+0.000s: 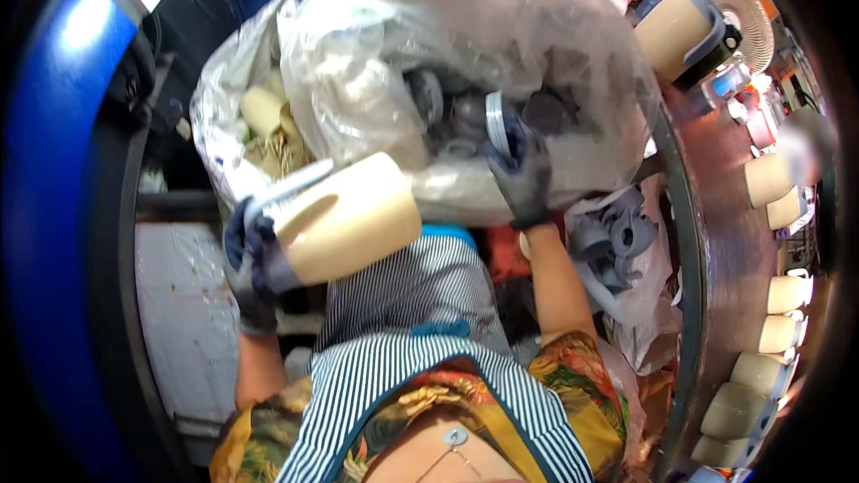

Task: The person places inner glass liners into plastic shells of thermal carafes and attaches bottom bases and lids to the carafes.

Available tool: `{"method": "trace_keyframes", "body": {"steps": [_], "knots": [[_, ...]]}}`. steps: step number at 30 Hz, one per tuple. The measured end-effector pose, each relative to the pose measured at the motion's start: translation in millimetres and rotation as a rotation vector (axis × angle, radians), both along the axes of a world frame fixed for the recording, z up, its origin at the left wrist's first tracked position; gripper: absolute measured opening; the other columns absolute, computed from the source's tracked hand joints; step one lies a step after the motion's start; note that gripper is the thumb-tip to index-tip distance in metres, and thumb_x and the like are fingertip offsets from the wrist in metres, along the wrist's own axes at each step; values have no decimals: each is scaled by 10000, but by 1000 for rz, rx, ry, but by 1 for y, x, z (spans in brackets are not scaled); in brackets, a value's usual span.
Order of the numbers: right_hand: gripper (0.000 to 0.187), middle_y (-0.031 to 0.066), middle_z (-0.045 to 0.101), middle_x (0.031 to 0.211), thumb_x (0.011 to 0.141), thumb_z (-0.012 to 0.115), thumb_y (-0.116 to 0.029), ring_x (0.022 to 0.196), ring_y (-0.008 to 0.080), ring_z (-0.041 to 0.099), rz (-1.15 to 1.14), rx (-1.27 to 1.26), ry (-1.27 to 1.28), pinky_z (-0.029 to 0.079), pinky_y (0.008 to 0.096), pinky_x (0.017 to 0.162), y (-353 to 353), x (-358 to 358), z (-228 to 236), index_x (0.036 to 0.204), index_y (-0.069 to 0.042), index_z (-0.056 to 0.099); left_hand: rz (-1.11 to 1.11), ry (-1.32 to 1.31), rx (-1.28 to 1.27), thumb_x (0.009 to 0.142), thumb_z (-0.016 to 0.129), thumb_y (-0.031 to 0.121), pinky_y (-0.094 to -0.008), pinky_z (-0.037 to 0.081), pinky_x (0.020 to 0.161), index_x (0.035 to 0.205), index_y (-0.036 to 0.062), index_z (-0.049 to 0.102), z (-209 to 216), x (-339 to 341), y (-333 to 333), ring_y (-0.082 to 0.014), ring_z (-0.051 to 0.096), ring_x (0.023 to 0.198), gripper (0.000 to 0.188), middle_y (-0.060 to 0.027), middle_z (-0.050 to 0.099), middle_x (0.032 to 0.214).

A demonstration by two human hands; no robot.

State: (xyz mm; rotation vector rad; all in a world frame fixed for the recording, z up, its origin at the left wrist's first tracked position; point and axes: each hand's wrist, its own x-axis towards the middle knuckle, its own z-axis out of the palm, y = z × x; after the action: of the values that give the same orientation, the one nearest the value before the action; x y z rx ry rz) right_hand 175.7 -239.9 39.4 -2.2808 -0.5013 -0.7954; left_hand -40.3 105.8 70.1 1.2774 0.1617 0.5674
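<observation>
My left hand [249, 264], in a dark glove, is closed around the grey end of a cream plastic jug [353, 219]. The jug lies tilted on its side above my lap, its long grey handle along the upper side. My right hand [523, 174], gloved too, grips a round grey lid [496, 123] held edge-on. It is over the mouth of a large clear plastic bag [376, 98], which holds several dark grey round parts [470, 112]. The lid and the jug are apart.
A smaller white bag [215, 116] with cream pieces stands left of the big bag. Grey curved parts [622, 233] fill another bag at right. Beyond a dark rail, a brown table [725, 241] carries several cream jugs [761, 183] and a fan [743, 13]. A carton [183, 304] is at left.
</observation>
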Motion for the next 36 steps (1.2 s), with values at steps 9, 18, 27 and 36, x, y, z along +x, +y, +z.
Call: {"method": "trace_keyframes", "body": {"steps": [9, 18, 27, 36], "knots": [[651, 172, 522, 1268, 779, 706, -400, 1231, 395, 458, 84, -6, 221, 305, 523, 1094, -24, -215, -60, 1300, -54, 526, -86, 95, -244, 1033, 426, 253, -307, 491, 849, 1344, 28, 471, -39, 19, -14, -153, 596, 894, 387, -71, 632, 961], [534, 186, 533, 1321, 872, 612, -279, 1183, 350, 516, -76, -214, 282, 395, 454, 996, -43, -227, -69, 1364, -103, 507, -212, 104, -385, 1025, 443, 225, -341, 489, 861, 1311, 26, 488, -29, 2, -31, -178, 588, 913, 351, -42, 588, 910], [356, 196, 620, 1192, 964, 498, -176, 1088, 264, 589, -29, 434, 254, 430, 366, 969, 3, -199, 44, 1212, 68, 574, -326, 180, -394, 1017, 454, 259, -331, 480, 871, 1354, 23, 445, -16, -7, -49, -173, 581, 947, 412, -38, 552, 892], [509, 200, 565, 1161, 897, 566, -343, 1050, 313, 547, 186, 565, 113, 411, 410, 924, 13, -224, 46, 1241, 30, 606, -430, 147, -506, 1013, 463, 265, -340, 504, 841, 1252, 18, 512, -6, 1, -46, -189, 605, 920, 347, -46, 590, 920]]}}
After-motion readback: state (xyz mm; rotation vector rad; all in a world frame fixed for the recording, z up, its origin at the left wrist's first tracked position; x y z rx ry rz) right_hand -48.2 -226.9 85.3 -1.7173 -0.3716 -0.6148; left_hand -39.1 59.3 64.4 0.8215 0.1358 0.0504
